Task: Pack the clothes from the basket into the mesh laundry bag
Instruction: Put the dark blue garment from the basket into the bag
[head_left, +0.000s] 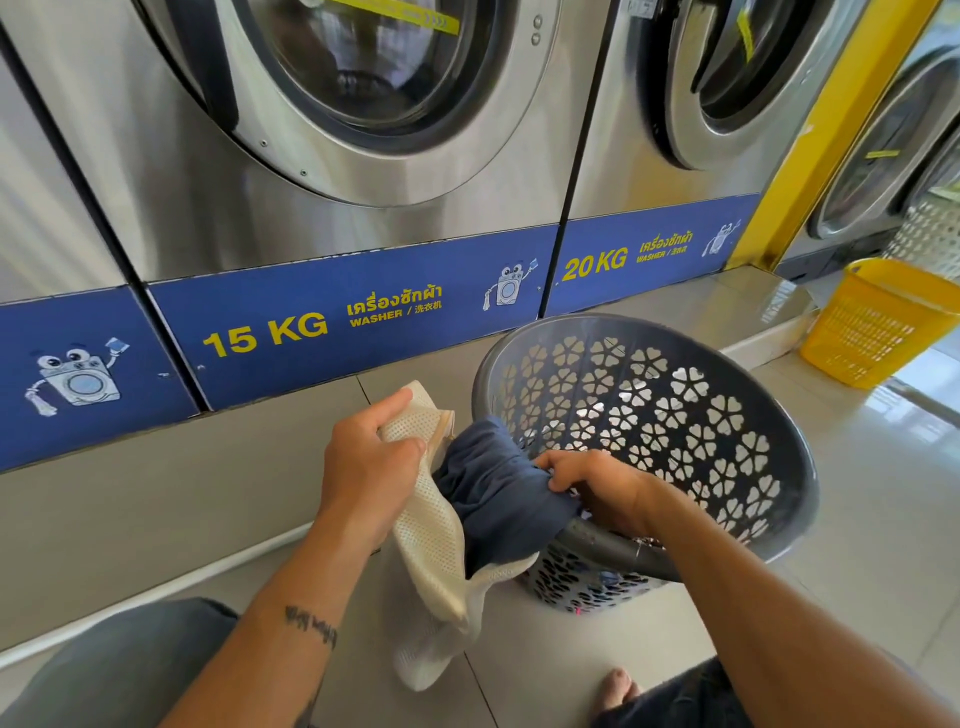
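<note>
Left hand (370, 470) gripping mesh bag (434, 540), right hand (597, 486) — navy garment (498, 499)

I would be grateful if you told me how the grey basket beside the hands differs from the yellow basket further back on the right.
The grey basket is round with flower-shaped cutouts; the yellow basket looks squarer, with a fine grid of small holes. The grey basket is tipped toward the person, and the right hand draws a blue garment over its rim; the yellow basket stands upright on the floor, untouched. Both are perforated plastic.
</note>
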